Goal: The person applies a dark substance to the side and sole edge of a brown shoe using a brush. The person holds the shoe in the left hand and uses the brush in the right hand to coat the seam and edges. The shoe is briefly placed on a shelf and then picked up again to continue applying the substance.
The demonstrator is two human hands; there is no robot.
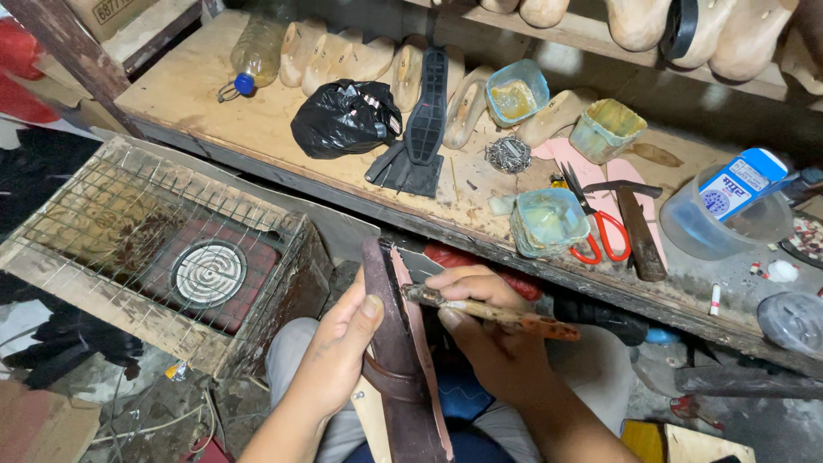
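Below the tabletop's (257, 137) front edge, the left hand (339, 351) gripped a dark brown sole piece (396, 360) upright, while the right hand (489, 347) clasped a glue-caked brush (493, 310) against it. Near that edge sat a glue tub (547, 223), red-handled scissors (600, 227) and a hammer (639, 227).

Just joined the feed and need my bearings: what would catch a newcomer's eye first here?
At bottom centre, the left hand holds a dark brown shoe piece on edge while the right hand puts a brush to it. Above, a cluttered bench carries a black bag, glue tubs and red scissors. At left sits a wire-covered box with a round coil heater inside.
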